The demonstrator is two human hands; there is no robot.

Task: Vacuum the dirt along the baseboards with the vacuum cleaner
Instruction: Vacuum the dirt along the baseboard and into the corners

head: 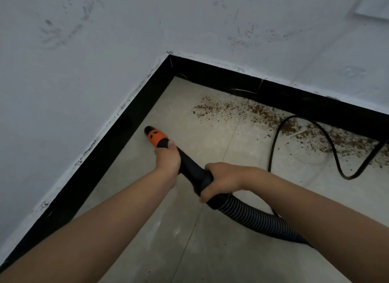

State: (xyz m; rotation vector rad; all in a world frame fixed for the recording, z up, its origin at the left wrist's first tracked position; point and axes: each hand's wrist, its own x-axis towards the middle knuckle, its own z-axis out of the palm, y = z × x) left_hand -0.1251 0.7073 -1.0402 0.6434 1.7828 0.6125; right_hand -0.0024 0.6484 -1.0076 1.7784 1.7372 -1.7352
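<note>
The vacuum cleaner's black wand [189, 167] ends in an orange nozzle [154, 136] that points at the floor close to the left black baseboard [117, 139]. My left hand [167, 159] grips the wand just behind the orange part. My right hand [221, 180] grips the wand's rear end, where the ribbed hose [252, 216] begins. Brown dirt [242, 111] lies scattered along the far baseboard [294, 97], to the right of the nozzle and apart from it.
A black power cord [334, 154] loops over the tiled floor [210, 240] at the right, across part of the dirt. Two smudged white walls meet in a corner [169, 56] ahead. A pale panel [374, 6] sits on the wall at top right.
</note>
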